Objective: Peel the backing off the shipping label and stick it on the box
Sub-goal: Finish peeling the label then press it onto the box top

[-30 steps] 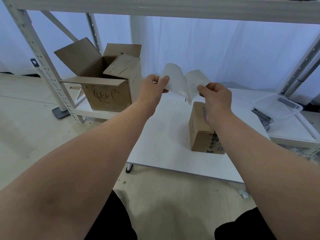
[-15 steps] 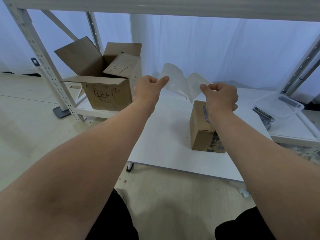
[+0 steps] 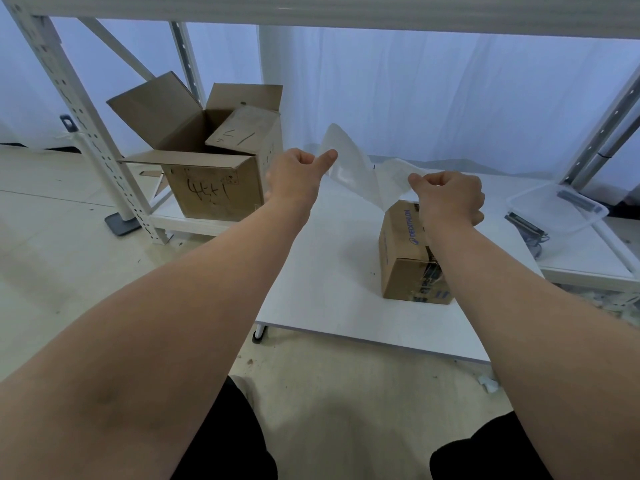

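Note:
A small taped cardboard box (image 3: 401,247) stands on the low white table (image 3: 329,271), partly behind my right forearm. Above it I hold the white shipping label, split into two sheets that still meet in a V near the box top. My left hand (image 3: 294,178) pinches the left sheet (image 3: 343,161), which stands up and curves back. My right hand (image 3: 446,195) grips the right sheet (image 3: 394,171), lower and closer to the box. Which sheet is the backing I cannot tell.
An open cardboard box (image 3: 207,168) with handwriting sits on the low shelf at left. A clear plastic tub (image 3: 554,209) lies at right with dark items beside it. White rack uprights (image 3: 79,126) frame both sides, and a beam (image 3: 311,8) runs overhead.
My hands have drawn further apart, widening the split between the two sheets. My right hand has dropped slightly toward the small box.

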